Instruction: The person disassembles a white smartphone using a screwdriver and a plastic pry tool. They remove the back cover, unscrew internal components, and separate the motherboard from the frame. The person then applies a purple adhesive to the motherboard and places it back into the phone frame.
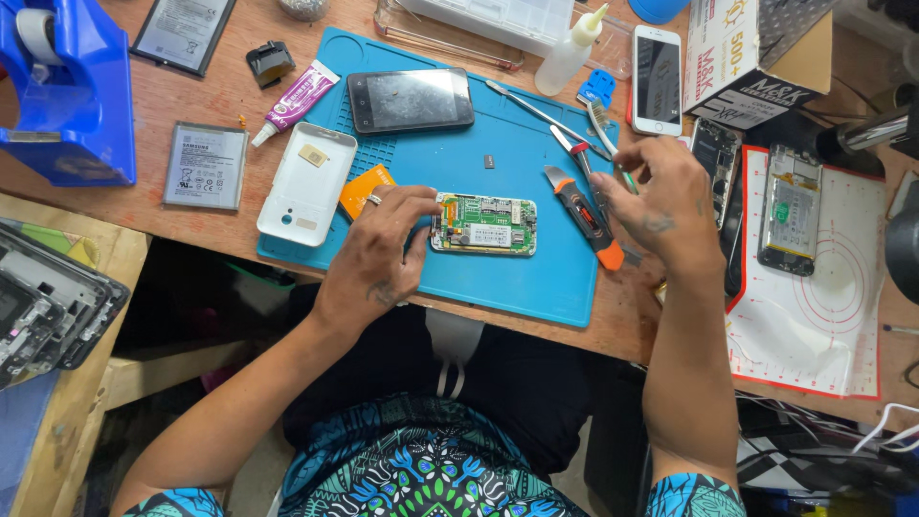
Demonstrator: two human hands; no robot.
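on the blue silicone repair mat (536,278), near its front edge, lies the opened small phone with a bare green circuit board (483,225). the left hand (378,254) rests on the mat at the left end of this phone. its fingers (416,206) are bent and close together, and the tips touch the left edge of the board, where some orange and red parts show. a ring is on one finger. the hand presses and steadies the phone, but it does not wrap around it.

the right hand (661,206) is held above the right edge of the mat, apart from the phone. its fingers are curled loosely and a little spread; if something small sits between the fingertips, it cannot be told. just under this hand lie the orange and grey utility knife (584,211) and a red-handled screwdriver (579,153).

the phone lies flat with its long side along the mat edge. the back cover is off, so the green board with metal shields and a white label is visible.

left of the left hand lies a white plastic back cover (306,184), with an orange flat piece (364,189) just beside it. behind, on the mat, lies a black smartphone with a dark screen (410,100).
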